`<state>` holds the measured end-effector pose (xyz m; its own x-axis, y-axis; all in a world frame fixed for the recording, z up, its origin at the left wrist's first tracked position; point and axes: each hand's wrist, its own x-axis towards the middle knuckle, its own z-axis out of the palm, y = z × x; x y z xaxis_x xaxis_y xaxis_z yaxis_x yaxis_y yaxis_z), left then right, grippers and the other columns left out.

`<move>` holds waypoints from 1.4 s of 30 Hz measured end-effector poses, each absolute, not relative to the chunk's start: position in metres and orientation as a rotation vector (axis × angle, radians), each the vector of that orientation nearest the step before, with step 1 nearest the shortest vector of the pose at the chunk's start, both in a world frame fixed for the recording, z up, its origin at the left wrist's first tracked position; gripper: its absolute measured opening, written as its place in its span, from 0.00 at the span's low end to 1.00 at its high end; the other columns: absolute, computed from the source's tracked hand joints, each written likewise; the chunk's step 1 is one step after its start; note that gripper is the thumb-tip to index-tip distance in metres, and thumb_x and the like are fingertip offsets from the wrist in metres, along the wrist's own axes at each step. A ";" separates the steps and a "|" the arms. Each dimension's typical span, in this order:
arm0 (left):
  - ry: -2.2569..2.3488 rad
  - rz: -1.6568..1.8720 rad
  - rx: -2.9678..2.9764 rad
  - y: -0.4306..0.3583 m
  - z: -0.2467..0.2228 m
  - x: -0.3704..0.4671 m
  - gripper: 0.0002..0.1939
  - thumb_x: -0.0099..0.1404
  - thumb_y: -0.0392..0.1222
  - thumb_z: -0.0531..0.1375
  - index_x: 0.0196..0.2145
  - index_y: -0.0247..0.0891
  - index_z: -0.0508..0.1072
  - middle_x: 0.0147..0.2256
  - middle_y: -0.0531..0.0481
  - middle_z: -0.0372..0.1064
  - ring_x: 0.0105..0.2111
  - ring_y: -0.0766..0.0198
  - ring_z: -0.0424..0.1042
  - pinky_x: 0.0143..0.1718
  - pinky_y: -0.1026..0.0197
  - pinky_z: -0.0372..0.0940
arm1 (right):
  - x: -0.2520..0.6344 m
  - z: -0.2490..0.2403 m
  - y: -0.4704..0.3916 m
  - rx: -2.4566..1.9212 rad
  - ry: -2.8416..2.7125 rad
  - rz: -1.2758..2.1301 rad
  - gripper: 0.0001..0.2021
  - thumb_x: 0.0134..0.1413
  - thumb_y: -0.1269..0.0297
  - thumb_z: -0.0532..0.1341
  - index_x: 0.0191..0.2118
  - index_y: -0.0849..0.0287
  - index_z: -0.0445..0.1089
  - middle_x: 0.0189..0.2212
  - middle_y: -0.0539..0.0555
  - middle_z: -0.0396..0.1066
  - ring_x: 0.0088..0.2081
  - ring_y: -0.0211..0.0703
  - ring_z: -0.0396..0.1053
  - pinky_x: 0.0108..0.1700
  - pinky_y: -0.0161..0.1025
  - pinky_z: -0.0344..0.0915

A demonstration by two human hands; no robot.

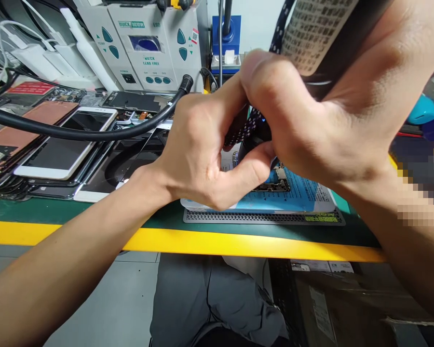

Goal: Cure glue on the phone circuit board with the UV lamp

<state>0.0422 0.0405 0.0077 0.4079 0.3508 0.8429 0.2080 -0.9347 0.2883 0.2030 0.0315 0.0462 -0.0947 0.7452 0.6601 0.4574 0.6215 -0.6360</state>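
Observation:
My right hand (296, 106), at the upper right, is closed round a black cylindrical tool (342, 48) with a pale label of dense print. A dotted braided cord (246, 129) runs along it. My left hand (206, 144) curls round the tool's lower end and this cord, its thumb pointing right towards my right hand. The hands touch or nearly touch, and most of the tool's tip is hidden behind them. Below them a small circuit board (282, 180) lies on a blue-and-white printed pad (311, 195), partly covered by my left thumb.
A hot air station (144, 58) stands at the back, with its black hose (94, 134) crossing to the left. Phones and screens, including a white phone (67, 144), are stacked at left. A perforated metal plate (256, 218) lies under the pad, near the yellow table edge (202, 243).

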 end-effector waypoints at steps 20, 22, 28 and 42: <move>0.569 1.543 2.428 0.040 0.009 0.047 0.08 0.57 0.41 0.61 0.32 0.43 0.64 0.25 0.54 0.62 0.25 0.66 0.58 0.28 0.58 0.56 | 0.201 0.031 0.050 -0.623 -1.697 -0.105 0.14 0.49 0.67 0.59 0.28 0.47 0.48 0.27 0.46 0.49 0.31 0.41 0.48 0.38 0.43 0.55; 0.559 1.514 2.433 0.039 0.009 0.046 0.09 0.58 0.41 0.62 0.33 0.44 0.63 0.25 0.55 0.61 0.24 0.65 0.58 0.27 0.57 0.56 | 0.201 0.030 0.047 -0.645 -1.706 -0.071 0.15 0.50 0.69 0.59 0.28 0.47 0.48 0.28 0.46 0.48 0.32 0.41 0.49 0.40 0.43 0.56; 0.536 1.516 2.447 0.043 0.008 0.045 0.10 0.58 0.41 0.63 0.32 0.44 0.63 0.23 0.57 0.57 0.22 0.66 0.55 0.25 0.57 0.52 | 0.200 0.029 0.042 -0.681 -1.699 -0.075 0.17 0.49 0.70 0.58 0.28 0.44 0.45 0.27 0.47 0.46 0.31 0.42 0.52 0.38 0.43 0.58; 0.522 1.555 2.414 0.041 0.006 0.046 0.09 0.56 0.40 0.62 0.32 0.43 0.63 0.23 0.58 0.56 0.23 0.69 0.53 0.27 0.61 0.52 | 0.199 0.029 0.043 -0.703 -1.693 -0.111 0.15 0.49 0.68 0.58 0.28 0.45 0.46 0.27 0.47 0.46 0.31 0.44 0.55 0.39 0.44 0.61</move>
